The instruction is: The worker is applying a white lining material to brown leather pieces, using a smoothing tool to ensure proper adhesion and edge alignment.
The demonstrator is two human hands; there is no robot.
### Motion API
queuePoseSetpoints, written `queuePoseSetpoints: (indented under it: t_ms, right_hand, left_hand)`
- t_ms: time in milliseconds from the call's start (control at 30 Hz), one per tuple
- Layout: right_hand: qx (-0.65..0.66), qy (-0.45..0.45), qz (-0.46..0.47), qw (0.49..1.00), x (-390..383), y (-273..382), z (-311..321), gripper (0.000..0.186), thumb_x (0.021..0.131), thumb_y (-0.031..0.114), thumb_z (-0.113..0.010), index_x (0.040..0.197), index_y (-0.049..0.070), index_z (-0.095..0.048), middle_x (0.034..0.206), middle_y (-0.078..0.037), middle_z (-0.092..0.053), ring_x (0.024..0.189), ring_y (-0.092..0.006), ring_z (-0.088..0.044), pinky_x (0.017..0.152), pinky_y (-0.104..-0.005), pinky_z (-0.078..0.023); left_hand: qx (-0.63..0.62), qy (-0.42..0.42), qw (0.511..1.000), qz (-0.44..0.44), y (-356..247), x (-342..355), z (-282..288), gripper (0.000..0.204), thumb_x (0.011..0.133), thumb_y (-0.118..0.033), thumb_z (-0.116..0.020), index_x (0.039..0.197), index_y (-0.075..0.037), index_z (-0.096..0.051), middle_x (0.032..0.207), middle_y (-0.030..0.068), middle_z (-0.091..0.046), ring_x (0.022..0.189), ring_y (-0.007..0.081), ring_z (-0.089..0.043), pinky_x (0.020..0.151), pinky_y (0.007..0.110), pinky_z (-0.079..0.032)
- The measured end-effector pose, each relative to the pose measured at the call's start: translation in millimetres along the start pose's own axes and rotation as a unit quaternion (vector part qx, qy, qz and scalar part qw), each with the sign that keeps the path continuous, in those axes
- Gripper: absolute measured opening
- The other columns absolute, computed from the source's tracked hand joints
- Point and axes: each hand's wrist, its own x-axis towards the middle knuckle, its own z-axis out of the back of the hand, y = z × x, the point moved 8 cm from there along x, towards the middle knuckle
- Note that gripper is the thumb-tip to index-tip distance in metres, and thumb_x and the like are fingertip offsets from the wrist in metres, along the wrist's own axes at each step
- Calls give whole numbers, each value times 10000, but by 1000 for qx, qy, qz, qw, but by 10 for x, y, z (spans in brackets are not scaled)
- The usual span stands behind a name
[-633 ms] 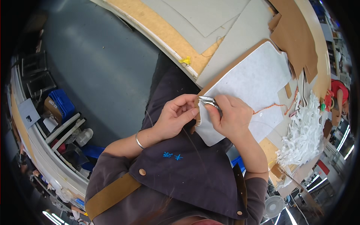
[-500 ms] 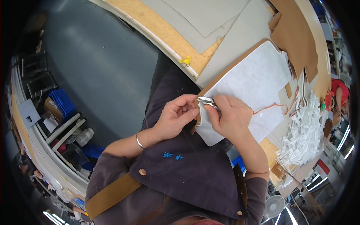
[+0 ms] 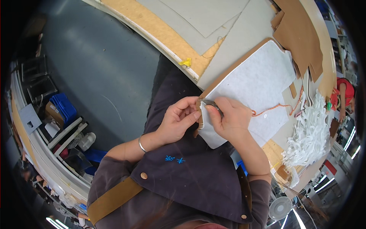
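Observation:
A large panel (image 3: 244,82) with a white fabric face and a brown edge lies slanted, partly on the table and partly over my lap. My left hand (image 3: 177,118) pinches the brown edge at the panel's near left corner, where short notches run along the rim. In my right hand (image 3: 233,116) is a small pair of metal thread snips (image 3: 213,105). Their tips point left at that same brown edge, close to my left fingertips. An orange-red cord (image 3: 274,108) trails from beside my right hand across the white face. The fingers partly hide the snips' handles.
Brown sheet pieces (image 3: 299,36) lie at the far right of the table, above a heap of white strips (image 3: 307,131). Grey sheets (image 3: 228,53) cover much of the tabletop. A yellow scrap (image 3: 185,62) sits at the table's edge. Another person in red (image 3: 345,91) is at the right.
The snips' blades, spread apart before, now appear closer together at the brown edge. My right hand has shifted slightly left; my left hand keeps its pinch in nearly the same place.

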Motion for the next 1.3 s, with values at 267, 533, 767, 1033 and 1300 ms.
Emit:
queuePoseSetpoints:
  t_ms: [267, 533, 767, 1033, 1300]
  right_hand:
    - [-44, -11, -5, 999, 13, 21, 58, 218, 813, 312, -715, 778, 130, -599, 609, -25, -538, 498, -227, -541, 431, -357, -381]
    - [-39, -8, -4, 999, 38, 35, 2, 221, 818, 318, -711, 772, 136, -595, 601, -20, -528, 493, -219, -536, 429, -351, -377]
    - [26, 1, -24, 999, 11, -54, -28, 193, 839, 261, -699, 788, 103, -599, 607, -35, -560, 499, -238, -551, 438, -356, -389]
    - [306, -239, -195, 901, -290, -960, 706, 228, 1000, 246, -525, 882, 58, -577, 633, 50, -413, 552, -52, -380, 494, -237, -293]
    - [354, -253, -243, 867, -296, -1430, 1148, 364, 1035, 373, -459, 810, 95, -525, 606, 94, -322, 514, -1, -251, 459, -208, -140]
  left_hand:
    - [37, 4, 999, 0, -43, -2, -29, 336, 978, -20, -553, 1311, -1, -510, 1022, -9, -582, 923, 31, -553, 820, 209, -466]
    - [34, 8, 999, -4, -14, 0, -9, 334, 977, -15, -551, 1308, -6, -510, 1014, -9, -581, 904, 32, -554, 803, 208, -467]
    - [42, 11, 999, 6, -31, 11, -6, 327, 966, -9, -555, 1291, -8, -518, 1013, 5, -586, 907, 48, -584, 795, 216, -486]
    - [155, 52, 985, 60, -340, 293, -351, 170, 953, -42, -583, 1115, -6, -545, 822, 6, -590, 668, 52, -588, 576, 210, -496]
    - [322, 296, 876, 202, 417, -13, -671, 481, 895, -108, -699, 1324, -2, -511, 1108, 97, -668, 1056, 169, -614, 911, 321, -502]
